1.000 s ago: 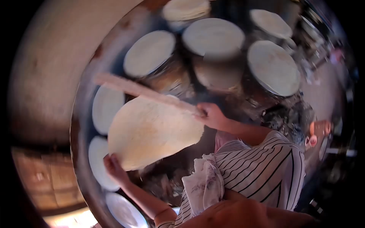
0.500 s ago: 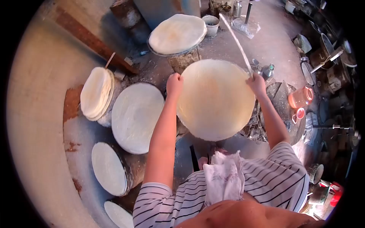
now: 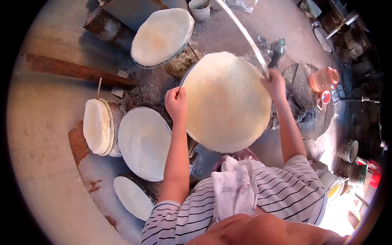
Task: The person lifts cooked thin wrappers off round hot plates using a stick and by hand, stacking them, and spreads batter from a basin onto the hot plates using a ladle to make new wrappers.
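Observation:
A large, thin, round flatbread (image 3: 228, 104), pale with a light-brown middle, spreads before me. A darker rim shows under its upper left edge. My left hand (image 3: 176, 105) is closed with thumb and fingers pinching the flatbread's left edge. At the right edge my right hand (image 3: 275, 85) is wrapped round a long, thin, whitish stick (image 3: 243, 32), which points up and away to the left. That hand also touches the flatbread's edge; whether it grips the edge too, I cannot tell.
At left stands a stack of flatbreads (image 3: 98, 127). Round pale-topped pans (image 3: 145, 143) (image 3: 134, 198) sit nearby, and another pale round (image 3: 163, 36) lies at the back. A bucket (image 3: 200, 10), metal bottles (image 3: 279, 51), a pink jug (image 3: 323, 79) and a red-rimmed cup (image 3: 324, 97) stand around.
My view has turned and moved closer to the floor items. My left hand has shifted down along the flatbread's left edge, and the flatbread is tilted slightly differently. The stick remains in my right hand.

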